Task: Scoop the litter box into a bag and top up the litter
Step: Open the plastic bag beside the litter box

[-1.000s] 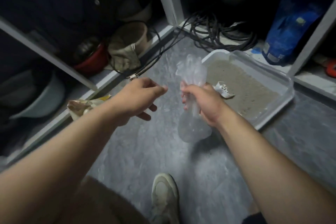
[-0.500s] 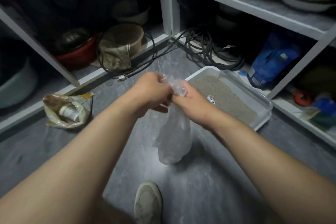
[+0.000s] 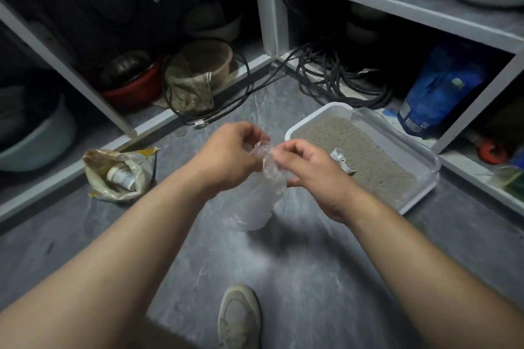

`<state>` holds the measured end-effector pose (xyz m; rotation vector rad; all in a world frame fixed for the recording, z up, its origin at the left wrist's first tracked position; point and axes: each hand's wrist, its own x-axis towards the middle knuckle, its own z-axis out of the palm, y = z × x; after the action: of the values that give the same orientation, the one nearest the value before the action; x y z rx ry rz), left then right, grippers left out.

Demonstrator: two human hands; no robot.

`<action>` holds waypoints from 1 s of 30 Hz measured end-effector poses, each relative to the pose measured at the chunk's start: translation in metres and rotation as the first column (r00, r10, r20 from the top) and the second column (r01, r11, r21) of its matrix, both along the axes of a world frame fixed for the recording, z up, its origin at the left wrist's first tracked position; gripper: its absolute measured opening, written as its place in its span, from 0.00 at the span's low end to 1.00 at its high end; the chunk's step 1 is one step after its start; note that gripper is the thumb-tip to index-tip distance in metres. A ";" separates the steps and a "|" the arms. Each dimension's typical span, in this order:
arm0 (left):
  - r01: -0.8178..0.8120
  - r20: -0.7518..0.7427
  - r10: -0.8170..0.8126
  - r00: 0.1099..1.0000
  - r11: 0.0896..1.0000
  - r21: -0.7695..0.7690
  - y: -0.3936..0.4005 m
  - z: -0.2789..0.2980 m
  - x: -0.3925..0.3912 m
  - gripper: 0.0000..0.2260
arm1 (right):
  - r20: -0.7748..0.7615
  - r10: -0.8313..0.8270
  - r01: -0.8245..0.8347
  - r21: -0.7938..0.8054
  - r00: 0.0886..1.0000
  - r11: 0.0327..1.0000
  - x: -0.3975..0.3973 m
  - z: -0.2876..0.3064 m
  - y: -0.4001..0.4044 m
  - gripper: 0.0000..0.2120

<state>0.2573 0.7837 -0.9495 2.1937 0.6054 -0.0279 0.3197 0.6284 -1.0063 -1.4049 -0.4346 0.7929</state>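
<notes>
A clear plastic bag (image 3: 259, 198) hangs between my hands above the grey floor. My left hand (image 3: 229, 154) pinches its crumpled top edge from the left. My right hand (image 3: 309, 167) pinches the same edge from the right, fingers curled round the plastic. A white litter box (image 3: 425, 176) with grey litter lies on the floor just to the right. A small white scoop (image 3: 341, 160) lies in the litter, partly hidden behind my right hand. A blue litter bag (image 3: 436, 93) stands on the low shelf behind the box.
Coiled black cables (image 3: 334, 76) lie in the corner behind the box. A crumpled yellow-white bag with a jar (image 3: 122, 174) lies on the floor at left. Low shelves hold a red bowl (image 3: 133, 85) and a tan pot (image 3: 204, 62). My shoe (image 3: 239, 317) is near the bottom edge.
My left hand came across and took hold of the bag's top beside my right hand. Both hands now work the crumpled opening. The view tilted up, showing more shelves.
</notes>
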 end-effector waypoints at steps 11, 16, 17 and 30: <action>-0.044 0.037 0.044 0.998 0.999 -0.017 -0.002 -0.001 0.016 0.03 | -0.026 -0.329 0.327 -0.058 0.944 0.943 0.031 -0.017 -0.019 0.08; -0.054 0.103 0.053 0.993 0.999 0.008 -0.003 0.001 0.022 0.06 | 0.085 -0.336 0.344 -0.107 0.938 0.933 0.043 -0.010 -0.034 0.09; -0.049 0.102 0.048 0.994 0.999 0.011 -0.004 0.001 0.022 0.07 | 0.089 -0.325 0.334 -0.111 0.942 0.936 0.043 -0.008 -0.036 0.07; 0.274 0.180 -0.254 0.950 0.956 -0.100 -0.002 0.008 0.014 0.14 | -0.014 0.063 -0.064 -0.373 0.998 0.926 0.031 -0.017 -0.035 0.08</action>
<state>0.2710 0.7820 -0.9413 2.1162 0.2075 -0.0233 0.3509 0.5933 -1.0237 -1.7504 -0.3387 0.9660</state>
